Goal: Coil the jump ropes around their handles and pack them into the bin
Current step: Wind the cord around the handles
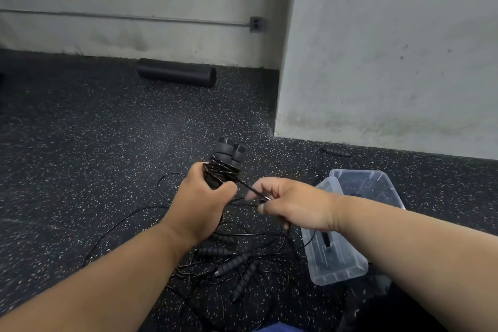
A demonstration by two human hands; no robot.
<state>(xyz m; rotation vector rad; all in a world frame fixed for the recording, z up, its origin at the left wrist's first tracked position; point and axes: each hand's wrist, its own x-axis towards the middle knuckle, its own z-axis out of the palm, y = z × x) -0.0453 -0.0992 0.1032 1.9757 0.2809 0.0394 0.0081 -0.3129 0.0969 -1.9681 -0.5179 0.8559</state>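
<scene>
I'm gripping the paired handles (227, 162) in my left hand (200, 205), just left of the bin (347, 264), keeping them steady while my right hand (291, 203) is pinching the cord (252, 189) taut for tight wraps; more ropes (237, 267) are lying beside the bin

Looks like a gym: speckled rubber floor (80, 143), foam roller (176, 73) by the bare concrete wall (390, 48).

Surface: black rubber floor (80, 143) flecked with white.
By the far wall: black cylindrical foam roller (176, 73).
Near centre: tangle of black ridged-handled jump ropes (237, 267).
Right: clear plastic bin (347, 224); beyond it, single black handle (336, 150).
</scene>
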